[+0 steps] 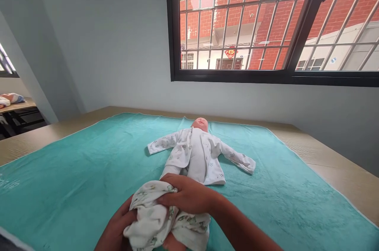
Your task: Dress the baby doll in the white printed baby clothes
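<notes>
Hands | left [118, 225] and right [186, 195] both clenched on printed baby garment [156, 219] | doll [194, 152] just beyond

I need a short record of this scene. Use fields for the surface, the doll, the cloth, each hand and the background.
surface: teal towel spread over a wooden table
doll: baby doll lying face up, arms spread, in an open white jacket
cloth: bunched printed cloth at the doll's legs
left hand: grips the cloth from its lower left side
right hand: closed over the cloth's top edge
background: barred window, red brick building outside
</notes>
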`<state>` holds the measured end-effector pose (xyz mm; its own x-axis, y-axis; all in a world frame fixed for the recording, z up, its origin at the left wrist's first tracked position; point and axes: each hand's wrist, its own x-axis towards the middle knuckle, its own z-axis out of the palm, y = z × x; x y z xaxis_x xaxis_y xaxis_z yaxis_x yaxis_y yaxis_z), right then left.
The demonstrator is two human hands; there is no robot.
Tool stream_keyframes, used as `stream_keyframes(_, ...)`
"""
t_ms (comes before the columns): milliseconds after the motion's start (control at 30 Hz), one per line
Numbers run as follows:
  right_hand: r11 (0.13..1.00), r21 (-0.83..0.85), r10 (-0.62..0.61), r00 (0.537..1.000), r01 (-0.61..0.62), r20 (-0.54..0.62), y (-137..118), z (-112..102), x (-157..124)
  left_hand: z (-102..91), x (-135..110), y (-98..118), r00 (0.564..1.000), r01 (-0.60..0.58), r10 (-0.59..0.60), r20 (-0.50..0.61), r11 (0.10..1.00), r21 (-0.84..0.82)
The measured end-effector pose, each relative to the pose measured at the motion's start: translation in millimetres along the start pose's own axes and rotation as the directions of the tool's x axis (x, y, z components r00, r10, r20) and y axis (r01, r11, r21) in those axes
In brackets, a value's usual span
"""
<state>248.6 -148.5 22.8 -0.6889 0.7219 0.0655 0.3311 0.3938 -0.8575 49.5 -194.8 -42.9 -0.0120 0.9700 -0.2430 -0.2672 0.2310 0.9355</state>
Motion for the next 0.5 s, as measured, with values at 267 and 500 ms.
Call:
stream_keyframes(267, 0.997, 0.068, 0.043, 0.996, -0.037, -0.077, 8.2, 5.7, 3.3, -11.1, 13.0, -20.4, 0.992, 0.124, -0.122, 0.036, 0.990, -0.073)
stream_keyframes(500, 0.994, 0.069, -0.084, 0.996, 0.085, -0.026, 13.2, -4.3, 1.1, -1.2, 5.7, 9.8, 0.992, 0.041, -0.040, 0.119, 0.999, -0.007)
